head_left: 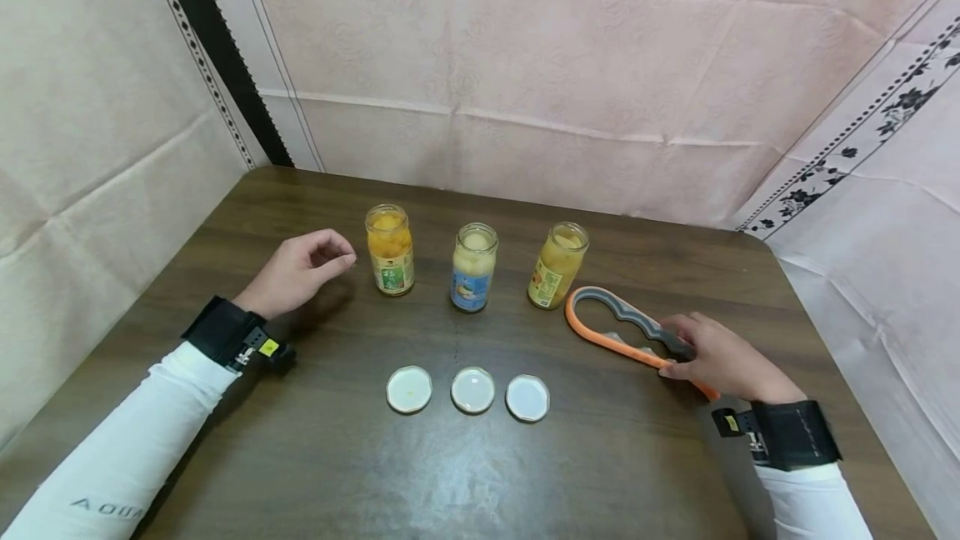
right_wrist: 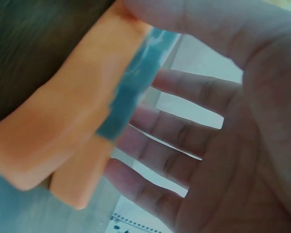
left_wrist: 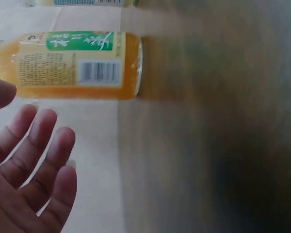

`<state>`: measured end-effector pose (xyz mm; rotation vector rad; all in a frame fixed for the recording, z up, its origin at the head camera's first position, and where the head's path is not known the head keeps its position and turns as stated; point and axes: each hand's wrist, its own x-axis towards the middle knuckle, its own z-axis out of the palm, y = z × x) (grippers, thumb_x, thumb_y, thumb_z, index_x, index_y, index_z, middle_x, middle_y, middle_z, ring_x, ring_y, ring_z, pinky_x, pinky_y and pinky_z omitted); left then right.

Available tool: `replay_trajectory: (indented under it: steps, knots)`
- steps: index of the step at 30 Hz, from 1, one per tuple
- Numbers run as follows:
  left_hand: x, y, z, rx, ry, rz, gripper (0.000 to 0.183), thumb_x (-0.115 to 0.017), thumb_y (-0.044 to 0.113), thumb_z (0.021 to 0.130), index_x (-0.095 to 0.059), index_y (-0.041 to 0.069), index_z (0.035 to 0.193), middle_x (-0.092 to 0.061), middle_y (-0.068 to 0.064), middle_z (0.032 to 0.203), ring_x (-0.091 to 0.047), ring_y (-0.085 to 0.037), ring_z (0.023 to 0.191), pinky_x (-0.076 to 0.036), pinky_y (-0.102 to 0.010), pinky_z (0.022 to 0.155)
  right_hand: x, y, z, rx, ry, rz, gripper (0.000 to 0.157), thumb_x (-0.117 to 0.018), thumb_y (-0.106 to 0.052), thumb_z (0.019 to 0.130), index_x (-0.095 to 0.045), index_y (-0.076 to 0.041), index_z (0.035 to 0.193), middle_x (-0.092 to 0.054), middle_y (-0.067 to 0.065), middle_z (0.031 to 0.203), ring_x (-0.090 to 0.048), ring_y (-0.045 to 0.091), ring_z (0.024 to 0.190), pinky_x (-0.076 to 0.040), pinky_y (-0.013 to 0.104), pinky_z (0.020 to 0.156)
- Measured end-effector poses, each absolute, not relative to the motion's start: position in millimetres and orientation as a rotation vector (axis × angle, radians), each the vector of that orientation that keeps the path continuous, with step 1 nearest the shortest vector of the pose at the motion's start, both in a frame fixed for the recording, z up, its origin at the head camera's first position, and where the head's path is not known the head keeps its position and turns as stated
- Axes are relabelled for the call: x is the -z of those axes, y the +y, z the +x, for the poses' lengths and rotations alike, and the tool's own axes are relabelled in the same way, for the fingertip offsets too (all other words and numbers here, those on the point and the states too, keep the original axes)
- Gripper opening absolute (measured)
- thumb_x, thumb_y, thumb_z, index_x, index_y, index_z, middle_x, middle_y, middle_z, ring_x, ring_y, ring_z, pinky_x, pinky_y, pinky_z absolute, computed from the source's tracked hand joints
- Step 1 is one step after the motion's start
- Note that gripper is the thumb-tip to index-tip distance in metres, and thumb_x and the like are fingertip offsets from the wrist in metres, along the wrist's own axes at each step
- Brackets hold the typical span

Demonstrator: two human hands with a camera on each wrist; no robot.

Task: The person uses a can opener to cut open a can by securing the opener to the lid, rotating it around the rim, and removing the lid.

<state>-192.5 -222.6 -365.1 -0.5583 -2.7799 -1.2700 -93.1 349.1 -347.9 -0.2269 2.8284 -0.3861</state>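
Observation:
My right hand (head_left: 723, 359) grips an orange and grey jar opener (head_left: 626, 347), its looped end pointing left towards the jars. In the right wrist view the thumb lies along the opener's orange handle (right_wrist: 63, 111), with the fingers (right_wrist: 169, 136) on the far side. My left hand (head_left: 300, 269) hovers just left of an uncapped glass jar of orange fruit (head_left: 390, 252), fingers loosely bent and holding nothing. A blue-labelled jar (head_left: 472, 269) stands in the middle, also without its lid. To its right is a yellow jar (head_left: 557, 267), open at the top.
Three white lids, a left lid (head_left: 408, 390), a middle lid (head_left: 472, 391) and a right lid (head_left: 527, 398), lie in a row in front of the jars. The brown wooden table (head_left: 450, 482) is bordered by pale cloth (head_left: 525, 65) at the back and sides.

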Motion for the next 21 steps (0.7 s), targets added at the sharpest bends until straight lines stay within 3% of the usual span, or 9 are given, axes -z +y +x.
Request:
replay_trajectory:
  steps: [10, 14, 21]
  knots:
    - [344, -211, -180, 1.026, -2.686, -0.753, 0.004, -0.069, 0.02, 0.098, -0.067, 0.018, 0.102, -0.068, 0.005, 0.092, -0.059, -0.01, 0.083, -0.049, -0.023, 0.07, 327, 318, -83, 0.419, 2.996, -0.401, 0.045, -0.073, -0.029, 0.094, -0.063, -0.006, 0.131, -0.067, 0.014, 0.121, -0.066, 0.034, 0.11, -0.055, 0.058, 0.089]
    - [340, -203, -172, 0.995, -2.639, -0.861, 0.01, -0.073, 0.014, 0.094, -0.067, 0.018, 0.101, -0.066, 0.008, 0.094, -0.058, -0.007, 0.082, -0.052, -0.025, 0.07, 324, 304, -80, 0.439, 3.061, -0.496, 0.043, -0.072, -0.03, 0.095, -0.064, -0.007, 0.131, -0.068, 0.014, 0.125, -0.067, 0.033, 0.111, -0.055, 0.057, 0.09]
    - [333, -188, -157, 0.919, -2.483, -1.1, 0.022, -0.078, 0.009, 0.089, -0.068, 0.012, 0.107, -0.067, 0.005, 0.103, -0.061, -0.005, 0.088, -0.057, -0.026, 0.075, 324, 281, -76, 0.41, 3.163, -0.734, 0.039, -0.073, -0.035, 0.094, -0.067, -0.011, 0.124, -0.072, 0.008, 0.116, -0.067, 0.025, 0.105, -0.05, 0.051, 0.093]
